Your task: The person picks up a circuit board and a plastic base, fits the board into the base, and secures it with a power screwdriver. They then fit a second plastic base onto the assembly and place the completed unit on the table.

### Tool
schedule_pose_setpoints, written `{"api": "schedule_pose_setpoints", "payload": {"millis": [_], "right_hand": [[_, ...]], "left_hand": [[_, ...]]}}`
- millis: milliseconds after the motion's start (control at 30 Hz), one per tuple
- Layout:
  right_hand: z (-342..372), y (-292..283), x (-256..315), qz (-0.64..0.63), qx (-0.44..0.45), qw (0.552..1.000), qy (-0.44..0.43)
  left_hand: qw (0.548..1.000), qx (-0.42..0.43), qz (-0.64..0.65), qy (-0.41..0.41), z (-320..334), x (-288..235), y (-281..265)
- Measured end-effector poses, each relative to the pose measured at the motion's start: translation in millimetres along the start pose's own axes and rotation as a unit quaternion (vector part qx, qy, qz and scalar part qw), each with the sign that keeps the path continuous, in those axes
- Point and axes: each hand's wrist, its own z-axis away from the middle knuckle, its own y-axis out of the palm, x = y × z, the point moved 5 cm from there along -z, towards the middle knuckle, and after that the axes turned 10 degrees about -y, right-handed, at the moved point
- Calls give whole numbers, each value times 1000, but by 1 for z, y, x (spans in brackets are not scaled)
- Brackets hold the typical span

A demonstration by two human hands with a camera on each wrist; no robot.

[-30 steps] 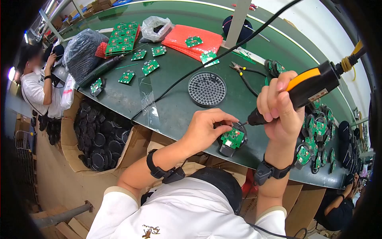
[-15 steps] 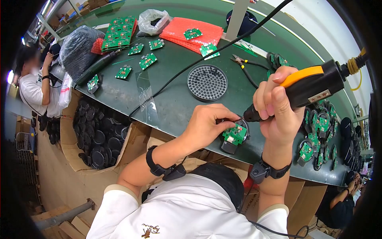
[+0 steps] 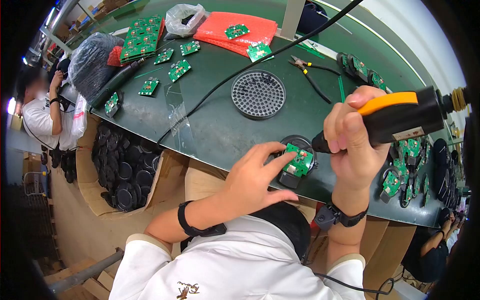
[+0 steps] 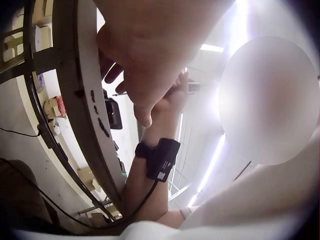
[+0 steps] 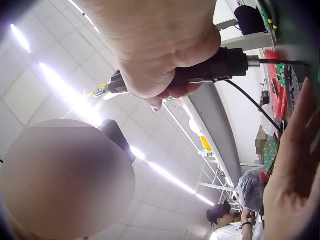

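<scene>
Near the table's front edge lies a round black housing (image 3: 288, 180) with a green circuit board (image 3: 299, 161) on it. My left hand (image 3: 252, 180) has its fingers spread, the index fingertip at the board's left edge and the thumb held apart. Wrapped in my right hand (image 3: 356, 137) is a black and orange electric screwdriver (image 3: 400, 112), its nose at the right side of the housing. In the right wrist view the right hand (image 5: 165, 55) grips the screwdriver (image 5: 220, 66). The left wrist view shows the left hand (image 4: 150, 55) from close up; its fingertips are partly hidden.
A round perforated tray (image 3: 258, 95) stands behind the board. Cutters (image 3: 312, 80), loose boards (image 3: 179, 70) and red bubble wrap (image 3: 235, 31) lie farther back. Several assembled units (image 3: 407, 165) are heaped at the right. A carton (image 3: 167, 187) of black parts stands at the left.
My left fingers have opened from their pinch beside the screwdriver tip, and the thumb has swung toward me. The screwdriver has moved slightly right, still gripped.
</scene>
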Motion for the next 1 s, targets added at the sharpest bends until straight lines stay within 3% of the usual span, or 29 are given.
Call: {"api": "schedule_pose_setpoints", "payload": {"millis": [100,233,1000], "right_hand": [[1,9,-2,93,24,995,7],[1,10,-5,129,43,991,-1],[5,12,-17,167,107,980,-26]], "left_hand": [[998,-5,-47,29,2,1,8],[997,-7,-68,45,4,4,12],[995,20,-89,50,-1,1,12]]}}
